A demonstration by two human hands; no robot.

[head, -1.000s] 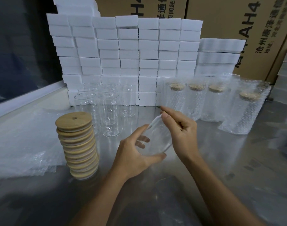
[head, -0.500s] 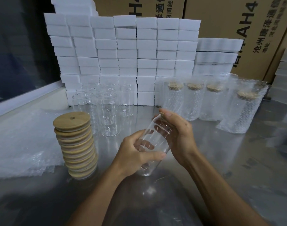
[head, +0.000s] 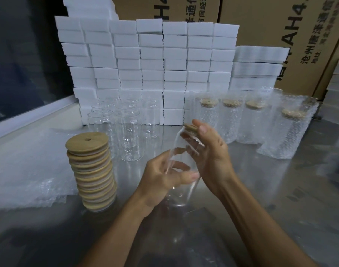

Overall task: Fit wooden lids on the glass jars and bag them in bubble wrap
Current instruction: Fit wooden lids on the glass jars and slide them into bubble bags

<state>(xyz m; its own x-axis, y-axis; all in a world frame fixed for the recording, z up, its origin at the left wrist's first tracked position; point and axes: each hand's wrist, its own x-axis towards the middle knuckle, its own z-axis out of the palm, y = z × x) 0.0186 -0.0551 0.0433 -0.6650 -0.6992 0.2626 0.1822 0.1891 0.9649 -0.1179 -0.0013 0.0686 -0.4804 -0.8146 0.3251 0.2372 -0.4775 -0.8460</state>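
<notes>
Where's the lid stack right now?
In the head view, the lid stack stands on the table's left side, in front of the empty jars, with bubble wrap to its left.

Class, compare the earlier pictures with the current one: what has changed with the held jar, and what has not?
The glass jar was tipped from lying almost flat to near upright between left hand and right hand, which now presses a wooden lid onto its mouth. The lid stack and bagged jars stayed put.

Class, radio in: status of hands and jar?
Left hand grips jar. Right hand presses lid on top. Nothing in the way.
</notes>
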